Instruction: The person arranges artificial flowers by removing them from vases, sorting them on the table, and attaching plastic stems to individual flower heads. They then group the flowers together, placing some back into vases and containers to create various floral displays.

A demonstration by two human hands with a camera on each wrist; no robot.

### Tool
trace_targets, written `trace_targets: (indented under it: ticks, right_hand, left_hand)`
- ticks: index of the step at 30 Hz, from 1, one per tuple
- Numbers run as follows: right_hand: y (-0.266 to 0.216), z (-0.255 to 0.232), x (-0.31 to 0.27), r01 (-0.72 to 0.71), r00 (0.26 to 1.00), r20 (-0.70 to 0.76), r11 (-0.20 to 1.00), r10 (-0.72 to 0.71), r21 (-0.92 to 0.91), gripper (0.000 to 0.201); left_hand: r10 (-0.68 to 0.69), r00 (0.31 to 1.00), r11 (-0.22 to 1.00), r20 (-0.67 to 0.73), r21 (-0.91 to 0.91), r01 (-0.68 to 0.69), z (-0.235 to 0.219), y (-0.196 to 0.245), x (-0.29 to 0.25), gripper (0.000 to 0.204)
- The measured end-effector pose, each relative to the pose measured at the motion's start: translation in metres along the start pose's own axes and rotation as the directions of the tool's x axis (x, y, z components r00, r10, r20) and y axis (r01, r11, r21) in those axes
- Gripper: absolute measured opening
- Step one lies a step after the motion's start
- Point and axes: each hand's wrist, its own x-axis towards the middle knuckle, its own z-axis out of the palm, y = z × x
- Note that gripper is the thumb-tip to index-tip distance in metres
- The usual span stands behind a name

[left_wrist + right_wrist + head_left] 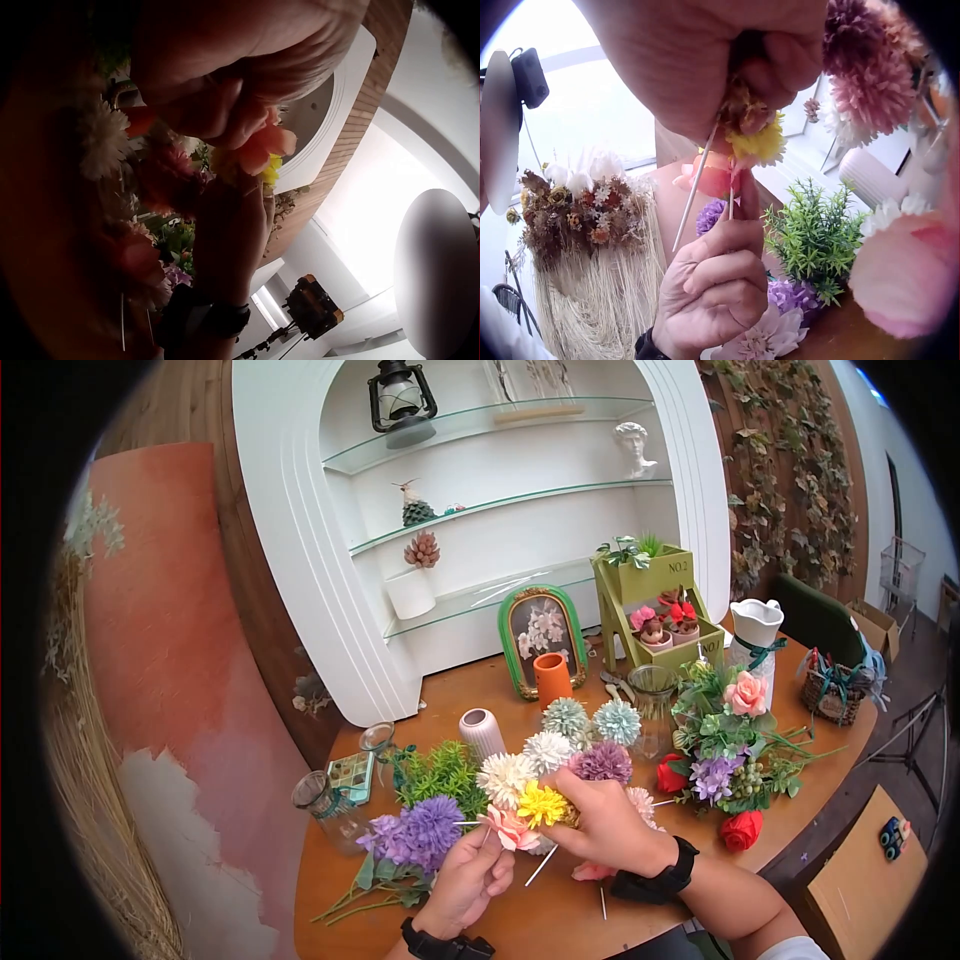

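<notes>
My left hand (462, 882) pinches the thin stem of a pink artificial rose (508, 828) between thumb and fingers. Close beside it, my right hand (622, 828) grips a yellow artificial flower (541, 803) together with a tan, brownish flower (744, 112). A pale bare stem (696, 184) slants down from the right hand in the right wrist view. The yellow petals sit right at the rose in every view. White pompom flowers (507, 779) and a mauve one (604, 761) lie just beyond the hands. Dark bands circle both wrists.
Purple flowers (432, 832) and green foliage (445, 775) lie at left, near glass vases (330, 810). A pink ribbed vase (482, 732) and orange pot (552, 678) stand behind. Red roses (741, 830) and a mixed bouquet (715, 735) are at right, before a white pitcher (757, 622).
</notes>
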Motion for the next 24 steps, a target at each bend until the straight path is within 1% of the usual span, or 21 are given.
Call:
trace_targets:
  ticks: [1,2,4,6,8,10,11,12,13,14,15,17,18,20,21,22,23,24]
  right_hand:
    - [0.000,0.001,0.000,0.039,0.999,-0.008,0.999,-0.039,-0.020,0.039]
    - [0.000,0.001,-0.001,0.038,0.999,-0.008,0.999,-0.039,-0.019,0.039]
    - [-0.002,0.001,-0.002,-0.011,1.000,0.004,0.999,0.011,-0.032,0.040]
    - [-0.003,0.003,-0.002,-0.001,1.000,-0.013,0.999,0.001,-0.044,0.040]
    - [-0.003,0.005,-0.003,0.007,0.999,-0.030,0.998,-0.009,-0.056,0.040]
    - [-0.002,0.009,-0.005,0.064,0.994,-0.084,0.989,-0.075,-0.131,0.042]
    - [-0.003,0.010,-0.006,0.063,0.994,-0.084,0.989,-0.075,-0.130,0.042]
    - [-0.005,0.011,-0.006,0.067,0.990,-0.110,0.983,-0.087,-0.174,0.044]
    - [-0.006,0.012,-0.007,0.069,0.986,-0.136,0.974,-0.100,-0.217,0.047]
    - [-0.005,0.013,-0.008,0.069,0.986,-0.137,0.974,-0.100,-0.217,0.047]
    - [-0.005,0.013,-0.009,0.072,0.986,-0.129,0.969,-0.105,-0.238,0.048]
    - [-0.005,0.012,-0.010,0.074,0.986,-0.122,0.963,-0.109,-0.260,0.049]
    - [-0.007,0.011,-0.010,0.087,0.985,-0.120,0.954,-0.126,-0.285,0.048]
    - [-0.007,0.010,-0.010,0.100,0.983,-0.118,0.945,-0.143,-0.311,0.048]
    - [-0.005,0.009,-0.011,0.171,0.973,-0.091,0.931,-0.211,-0.322,0.046]
    - [-0.003,0.008,-0.011,0.242,0.958,-0.064,0.912,-0.278,-0.331,0.044]
    - [-0.001,0.005,-0.011,0.242,0.959,-0.064,0.912,-0.278,-0.331,0.044]
    - [0.001,0.002,-0.010,0.339,0.930,-0.015,0.875,-0.366,-0.345,0.051]
  left_hand:
    - [0.012,1.000,1.000,0.024,0.009,-0.012,-0.004,-0.002,0.001,0.023]
    - [0.024,0.999,1.000,0.048,0.018,-0.025,-0.007,-0.003,0.003,0.024]
    - [0.032,0.999,0.998,0.040,0.052,-0.035,-0.009,-0.006,0.004,0.026]
    - [0.042,0.999,0.995,0.034,0.086,-0.045,-0.008,-0.007,0.005,0.028]
    - [0.104,0.993,0.966,-0.065,0.246,-0.085,-0.005,-0.009,0.004,0.027]
    - [0.113,0.991,0.964,-0.070,0.248,-0.093,0.000,-0.010,0.004,0.027]
    - [0.123,0.990,0.963,-0.074,0.250,-0.101,0.002,-0.009,0.004,0.027]
    - [0.123,0.990,0.963,-0.074,0.250,-0.101,0.003,-0.008,0.003,0.027]
    - [0.087,0.995,0.970,-0.046,0.230,-0.074,0.003,-0.007,0.002,0.026]
    - [0.051,0.999,0.977,-0.016,0.210,-0.047,0.003,-0.006,0.002,0.026]
    - [0.051,0.999,0.976,-0.015,0.211,-0.046,0.002,-0.005,0.001,0.026]
    - [-0.042,0.996,0.994,0.082,0.101,0.034,-0.003,-0.004,0.000,0.023]
    - [-0.043,0.996,0.994,0.083,0.102,0.035,-0.002,-0.006,0.000,0.023]
    - [-0.033,0.999,0.997,0.037,0.073,0.030,-0.002,-0.009,0.001,0.028]
    - [-0.033,0.999,0.997,0.037,0.073,0.030,-0.002,-0.009,0.001,0.028]
    - [-0.039,0.999,0.999,0.028,0.029,0.038,-0.003,-0.008,0.001,0.025]
    - [-0.046,0.999,0.999,0.020,-0.015,0.047,-0.003,-0.008,0.000,0.023]
    - [-0.047,0.999,0.999,0.020,-0.015,0.047,-0.002,-0.008,0.000,0.023]
